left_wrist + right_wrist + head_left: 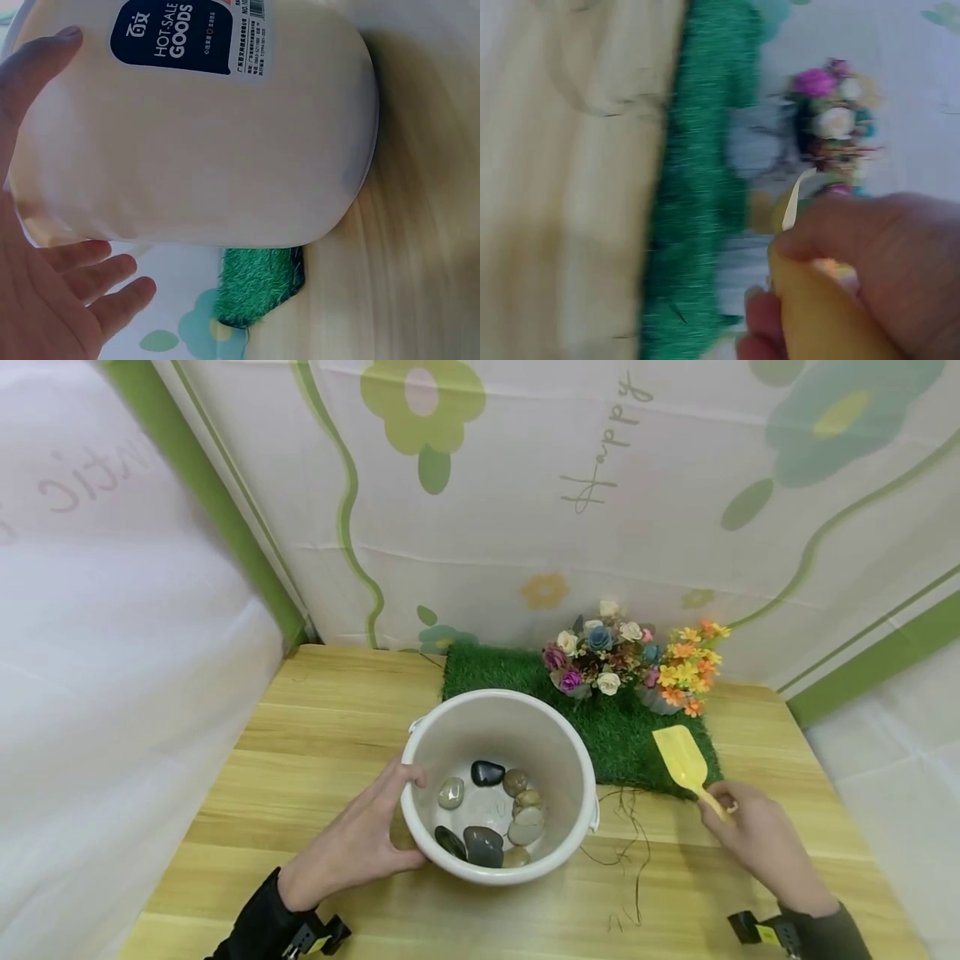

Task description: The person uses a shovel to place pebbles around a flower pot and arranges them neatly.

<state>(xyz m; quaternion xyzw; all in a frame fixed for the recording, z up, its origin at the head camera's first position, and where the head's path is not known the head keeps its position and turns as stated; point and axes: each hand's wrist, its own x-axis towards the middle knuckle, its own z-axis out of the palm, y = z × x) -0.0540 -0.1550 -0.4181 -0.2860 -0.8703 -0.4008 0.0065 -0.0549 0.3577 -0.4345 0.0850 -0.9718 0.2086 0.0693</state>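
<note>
A white plastic bucket stands on the wooden table, with several smooth stones in dark, tan and grey lying on its bottom. My left hand holds the bucket's left side, one finger bent over the rim. In the left wrist view the thumb lies against the labelled outer wall and other fingers stick out past it. A small yellow toy shovel is in my right hand, pinched by its handle, with the scoop pointing away over the turf's right edge. The right wrist view is blurred.
Behind the bucket lies an artificial turf mat. Mixed artificial flowers and orange-yellow flowers stand in pots on it. Thin dark root-like strands lie right of the bucket. Printed cloth walls the table's back and sides.
</note>
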